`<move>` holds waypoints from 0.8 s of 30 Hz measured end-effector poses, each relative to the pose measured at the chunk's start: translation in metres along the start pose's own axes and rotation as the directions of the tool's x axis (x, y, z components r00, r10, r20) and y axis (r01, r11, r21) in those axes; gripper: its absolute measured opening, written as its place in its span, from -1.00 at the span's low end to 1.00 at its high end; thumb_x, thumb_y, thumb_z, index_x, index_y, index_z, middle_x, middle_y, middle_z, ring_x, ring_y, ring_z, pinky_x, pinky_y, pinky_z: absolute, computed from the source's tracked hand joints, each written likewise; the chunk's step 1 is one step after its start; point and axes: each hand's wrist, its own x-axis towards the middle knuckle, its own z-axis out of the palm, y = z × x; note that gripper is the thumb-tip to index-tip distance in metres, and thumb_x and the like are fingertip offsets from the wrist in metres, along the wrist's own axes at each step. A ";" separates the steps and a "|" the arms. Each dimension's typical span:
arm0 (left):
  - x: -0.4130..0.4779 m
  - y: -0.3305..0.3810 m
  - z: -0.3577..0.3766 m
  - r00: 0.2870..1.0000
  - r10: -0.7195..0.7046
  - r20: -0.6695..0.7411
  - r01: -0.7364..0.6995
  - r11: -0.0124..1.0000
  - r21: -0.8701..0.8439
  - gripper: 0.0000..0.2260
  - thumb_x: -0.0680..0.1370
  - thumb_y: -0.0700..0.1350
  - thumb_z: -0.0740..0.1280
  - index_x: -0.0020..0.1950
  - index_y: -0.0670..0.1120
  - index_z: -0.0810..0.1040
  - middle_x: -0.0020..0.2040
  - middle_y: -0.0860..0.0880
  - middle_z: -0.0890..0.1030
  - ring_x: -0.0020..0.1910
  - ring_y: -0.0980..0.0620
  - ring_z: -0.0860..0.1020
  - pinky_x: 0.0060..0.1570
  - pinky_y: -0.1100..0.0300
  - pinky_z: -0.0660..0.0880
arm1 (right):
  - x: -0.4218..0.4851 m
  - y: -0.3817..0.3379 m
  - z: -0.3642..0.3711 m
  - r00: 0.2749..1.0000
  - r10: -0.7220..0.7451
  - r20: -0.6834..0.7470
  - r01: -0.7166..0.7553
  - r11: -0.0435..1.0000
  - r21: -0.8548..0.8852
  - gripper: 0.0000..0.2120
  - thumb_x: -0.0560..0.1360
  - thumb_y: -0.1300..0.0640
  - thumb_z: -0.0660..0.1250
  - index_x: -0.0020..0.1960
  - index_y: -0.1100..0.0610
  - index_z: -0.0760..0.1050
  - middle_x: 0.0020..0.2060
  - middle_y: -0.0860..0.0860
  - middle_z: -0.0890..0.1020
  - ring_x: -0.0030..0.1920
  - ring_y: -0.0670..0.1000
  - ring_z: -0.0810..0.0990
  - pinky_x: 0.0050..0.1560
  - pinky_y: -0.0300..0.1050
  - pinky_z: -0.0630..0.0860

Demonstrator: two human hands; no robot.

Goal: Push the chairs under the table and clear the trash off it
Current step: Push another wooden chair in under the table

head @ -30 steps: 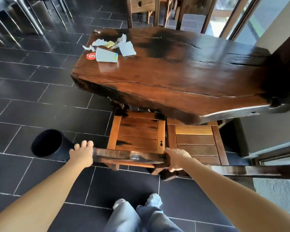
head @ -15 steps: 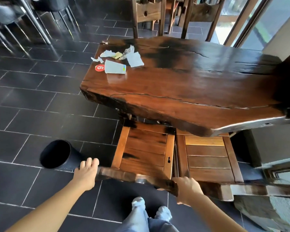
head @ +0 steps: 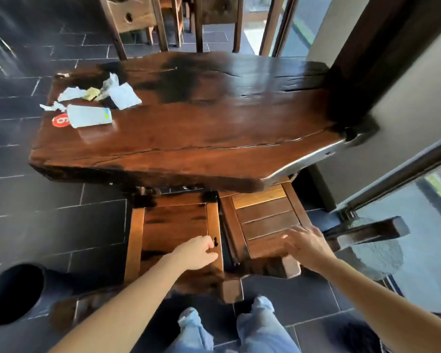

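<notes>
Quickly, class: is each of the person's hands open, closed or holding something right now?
Left hand: open, fingers loosely curled above the left chair, holding nothing.
Right hand: open, fingers spread above the right chair, holding nothing.

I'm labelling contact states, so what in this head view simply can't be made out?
Head view only:
Whether left hand or right hand touches a chair: motion blur.
Chair seats, far ends: under the table top.
Bin: cut by the left edge.
Print on the paper: too small, blurred.
</notes>
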 end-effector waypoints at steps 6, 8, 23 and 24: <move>0.042 0.075 0.036 0.998 -0.058 0.041 0.060 0.996 -0.071 -0.57 0.57 0.14 0.18 0.35 -0.08 0.38 0.28 -0.07 0.50 0.21 -0.04 0.51 0.16 0.09 0.46 | 0.015 0.130 -0.015 0.970 0.237 0.053 -0.232 0.968 -0.097 -0.69 0.53 -0.07 0.18 0.26 -0.15 0.45 0.35 -0.09 0.40 0.45 -0.03 0.20 0.44 0.23 0.02; 0.055 0.107 0.055 0.997 -0.071 -0.009 0.068 0.982 -0.177 -0.58 0.55 0.18 0.19 0.30 -0.04 0.42 0.26 -0.04 0.50 0.19 -0.02 0.50 0.13 0.11 0.43 | 0.022 0.167 -0.027 0.963 0.263 0.054 -0.253 0.956 -0.149 -0.67 0.52 -0.10 0.18 0.27 -0.17 0.43 0.36 -0.09 0.38 0.45 0.00 0.18 0.41 0.25 0.03; 0.088 0.213 0.121 0.817 -0.389 -0.425 0.346 0.921 -0.179 -0.84 0.52 0.07 0.25 -0.15 0.03 0.52 -0.29 0.09 0.52 -0.33 0.09 0.47 -0.49 0.29 0.25 | 0.006 0.301 -0.017 0.956 0.292 0.030 -0.292 0.956 0.017 -0.68 0.49 -0.06 0.26 0.24 -0.14 0.42 0.18 0.01 0.43 0.08 0.12 0.55 -0.13 -0.09 0.45; 0.089 0.213 0.121 0.816 -0.388 -0.428 0.350 0.922 -0.168 -0.85 0.53 0.07 0.25 -0.16 0.03 0.50 -0.29 0.08 0.52 -0.31 0.08 0.47 -0.48 0.29 0.26 | 0.001 0.302 -0.016 0.953 0.299 0.037 -0.300 0.954 0.020 -0.67 0.48 -0.07 0.27 0.24 -0.15 0.41 0.17 0.00 0.42 0.08 0.10 0.56 -0.10 -0.08 0.48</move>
